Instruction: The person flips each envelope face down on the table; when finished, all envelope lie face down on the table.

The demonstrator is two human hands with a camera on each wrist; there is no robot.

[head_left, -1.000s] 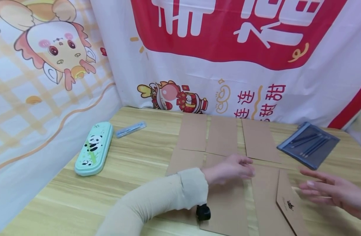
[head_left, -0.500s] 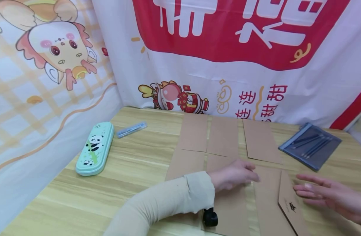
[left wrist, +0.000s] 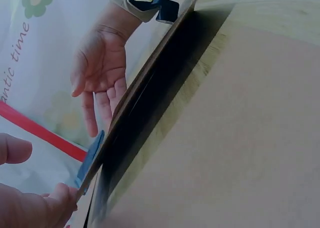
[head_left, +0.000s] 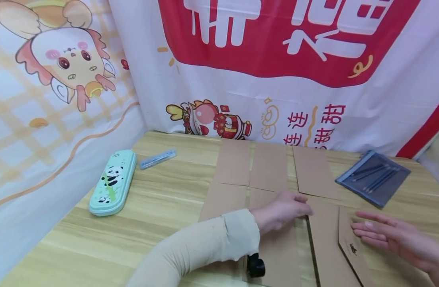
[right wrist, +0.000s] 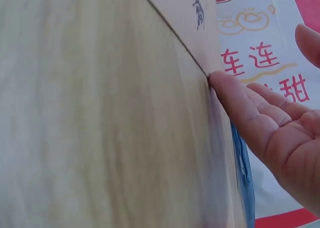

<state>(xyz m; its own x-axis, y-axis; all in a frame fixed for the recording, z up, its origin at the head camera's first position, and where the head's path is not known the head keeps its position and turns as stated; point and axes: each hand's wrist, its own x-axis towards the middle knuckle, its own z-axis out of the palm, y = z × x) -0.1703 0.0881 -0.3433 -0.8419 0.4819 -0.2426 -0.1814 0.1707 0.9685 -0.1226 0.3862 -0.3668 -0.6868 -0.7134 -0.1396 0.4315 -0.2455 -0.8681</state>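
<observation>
A brown kraft envelope [head_left: 325,243] with a pointed flap and a small dark print lies at the front right, its left edge raised off the table. My left hand [head_left: 282,211] is at that edge near the far corner; the left wrist view shows its fingertips [left wrist: 67,200] against the corner, thumb apart. A dark gap [left wrist: 150,102] runs under the raised side. Beside the flap, my right hand [head_left: 395,235] has its fingers stretched out. In the right wrist view a fingertip [right wrist: 220,80] meets the envelope's edge. Another brown piece [head_left: 280,255] lies partly under my left forearm.
Three brown cards [head_left: 234,161] lie in a row at the back. A blue mesh pouch [head_left: 373,177] with pencils is at the back right. A mint panda pencil case [head_left: 113,183] and a slim clear-blue case [head_left: 157,159] lie at the left. Printed cloth [head_left: 205,87] hangs behind.
The envelope's left edge has come up at my left hand, opening a dark gap under it. My right hand has moved left, closer to the flap side.
</observation>
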